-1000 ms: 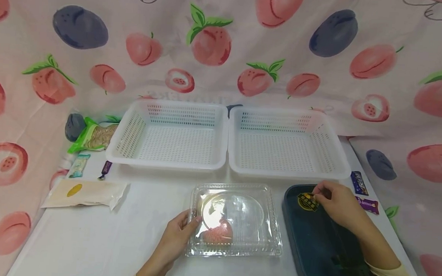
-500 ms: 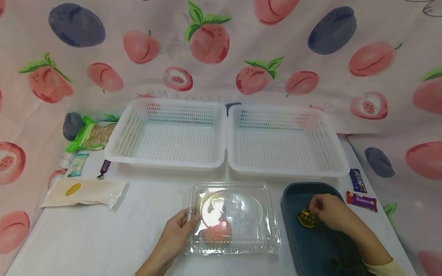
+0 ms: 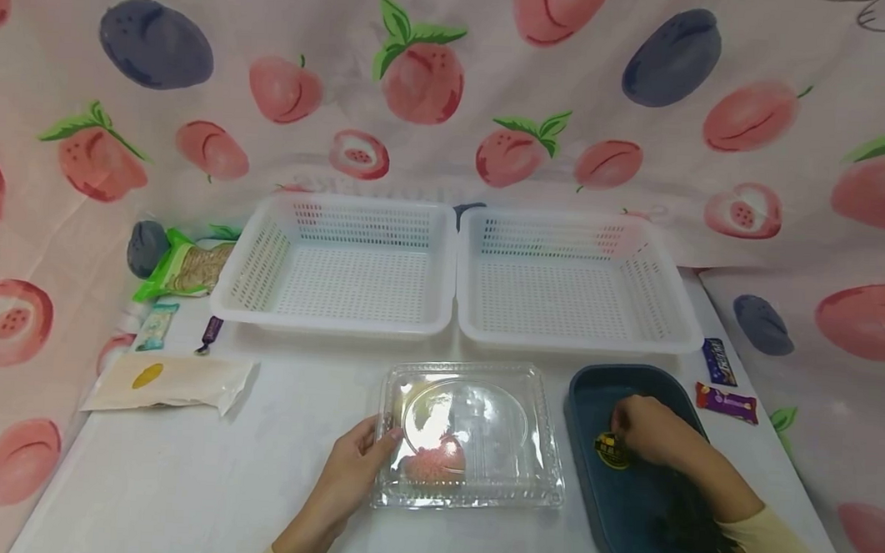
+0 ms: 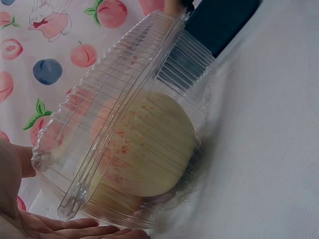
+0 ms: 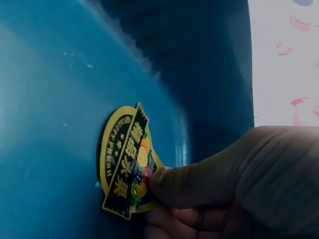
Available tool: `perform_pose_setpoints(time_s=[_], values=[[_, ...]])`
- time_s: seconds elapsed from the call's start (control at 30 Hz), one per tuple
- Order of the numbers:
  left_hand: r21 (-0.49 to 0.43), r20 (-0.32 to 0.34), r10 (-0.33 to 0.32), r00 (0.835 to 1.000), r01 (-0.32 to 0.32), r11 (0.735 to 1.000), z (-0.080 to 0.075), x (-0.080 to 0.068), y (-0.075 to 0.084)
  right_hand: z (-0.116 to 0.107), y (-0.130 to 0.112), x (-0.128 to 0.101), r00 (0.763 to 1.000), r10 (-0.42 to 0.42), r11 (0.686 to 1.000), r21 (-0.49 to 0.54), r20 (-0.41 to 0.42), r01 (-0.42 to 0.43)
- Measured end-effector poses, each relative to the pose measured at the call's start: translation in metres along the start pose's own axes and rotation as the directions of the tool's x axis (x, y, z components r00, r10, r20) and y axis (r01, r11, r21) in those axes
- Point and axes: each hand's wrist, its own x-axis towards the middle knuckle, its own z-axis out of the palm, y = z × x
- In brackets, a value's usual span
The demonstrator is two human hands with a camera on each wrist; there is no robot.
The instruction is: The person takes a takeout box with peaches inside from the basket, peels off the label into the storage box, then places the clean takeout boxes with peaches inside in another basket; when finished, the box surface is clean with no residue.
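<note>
A white-covered tabletop (image 3: 281, 485) fills the lower frame of the head view, with a left basket (image 3: 335, 327) and a right basket (image 3: 582, 342) side by side above its middle. At lower right lies a blue tray (image 3: 628, 524); just beside it, at lower centre, is a clear clamshell container (image 3: 496, 455). The left hand (image 3: 353, 468) holds the container's left edge between thumb and fingers, probably to steady it. The right hand (image 3: 652, 434), reaching into the tray's upper part, pinches the rim of a black-and-gold fruit sticker (image 5: 124, 159) between thumb and fingers, likely to get under its edge. The left-wrist view shows a rounded, yellowish, red-flecked fruit (image 4: 154, 144) inside the container, mostly lost to glare from above; only the right-wrist view makes the sticker's printed fruit and lettering plain.
</note>
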Motion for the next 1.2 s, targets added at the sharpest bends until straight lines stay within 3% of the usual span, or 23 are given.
perform_pose_setpoints(time_s=[0.6, 0.83, 1.2], values=[[0.011, 0.015, -0.014, 1.000, 0.014, 1.000, -0.002, 0.000, -0.001, 0.011, -0.013, 0.002, 0.998, 0.051, 0.992, -0.117, -0.043, -0.056], [0.006, 0.012, -0.011, 1.000, 0.011, 1.000, -0.002, 0.000, -0.001, 0.008, -0.017, -0.003, 0.995, 0.023, 0.981, -0.188, -0.100, -0.042], [0.003, 0.007, -0.013, 1.000, 0.013, 1.000, -0.002, -0.001, 0.000, 0.006, -0.013, -0.003, 0.999, 0.040, 0.995, -0.096, -0.006, -0.041]])
